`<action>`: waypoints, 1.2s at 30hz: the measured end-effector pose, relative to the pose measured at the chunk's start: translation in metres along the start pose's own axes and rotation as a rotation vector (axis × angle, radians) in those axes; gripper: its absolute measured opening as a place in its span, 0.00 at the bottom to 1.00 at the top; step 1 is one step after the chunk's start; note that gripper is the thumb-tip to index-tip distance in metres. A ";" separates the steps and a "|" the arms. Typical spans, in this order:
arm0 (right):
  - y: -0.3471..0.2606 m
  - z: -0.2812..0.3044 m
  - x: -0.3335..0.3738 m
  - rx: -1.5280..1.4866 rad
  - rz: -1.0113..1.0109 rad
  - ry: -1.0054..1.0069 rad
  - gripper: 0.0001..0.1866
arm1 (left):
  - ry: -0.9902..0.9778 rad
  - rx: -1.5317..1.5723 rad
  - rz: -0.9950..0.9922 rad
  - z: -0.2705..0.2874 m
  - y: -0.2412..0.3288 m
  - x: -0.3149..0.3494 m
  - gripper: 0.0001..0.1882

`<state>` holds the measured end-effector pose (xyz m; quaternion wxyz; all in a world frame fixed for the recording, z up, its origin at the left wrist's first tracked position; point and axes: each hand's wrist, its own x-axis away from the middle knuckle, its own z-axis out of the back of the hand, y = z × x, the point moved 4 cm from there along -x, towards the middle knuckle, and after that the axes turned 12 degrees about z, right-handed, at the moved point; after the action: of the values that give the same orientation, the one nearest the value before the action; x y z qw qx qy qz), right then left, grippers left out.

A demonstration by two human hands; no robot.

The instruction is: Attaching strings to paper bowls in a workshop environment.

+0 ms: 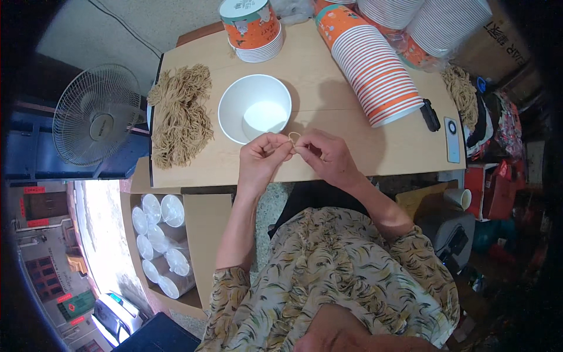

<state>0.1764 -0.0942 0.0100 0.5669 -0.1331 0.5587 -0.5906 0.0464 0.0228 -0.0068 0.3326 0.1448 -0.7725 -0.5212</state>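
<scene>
My left hand [262, 157] and my right hand [326, 156] meet over the near edge of a light wooden table [328, 105], fingertips pinched together on a short piece of tan string [294, 138] that forms a small loop between them. Just beyond the hands stands an empty white paper bowl [254, 108], upright. A heap of tan string bundles [180, 114] lies at the table's left end.
A long stack of orange-and-white paper bowls [372, 63] lies on its side at the right; a shorter upside-down stack [252, 29] stands at the back. A phone [451, 139] and a small black object [430, 115] rest near the right edge. A fan [97, 115] stands left, a box of clear lids [159, 246] below.
</scene>
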 end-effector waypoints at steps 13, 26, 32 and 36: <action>0.014 -0.003 0.003 -0.385 -0.260 0.001 0.06 | -0.030 -0.054 -0.082 -0.003 0.000 0.004 0.07; 0.019 0.001 0.005 -0.441 -0.411 0.037 0.08 | 0.016 -0.208 -0.096 -0.011 0.010 0.009 0.07; 0.016 0.007 0.003 -0.451 -0.417 0.037 0.11 | -0.033 -0.170 -0.068 -0.007 0.001 0.003 0.06; 0.026 0.014 -0.001 -0.349 -0.371 0.084 0.13 | -0.081 -0.175 -0.007 -0.009 0.004 0.002 0.04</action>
<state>0.2015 -0.0939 -0.0060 0.3939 -0.3043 0.6411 -0.5841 0.0513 0.0169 -0.0003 0.3106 0.0968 -0.7362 -0.5934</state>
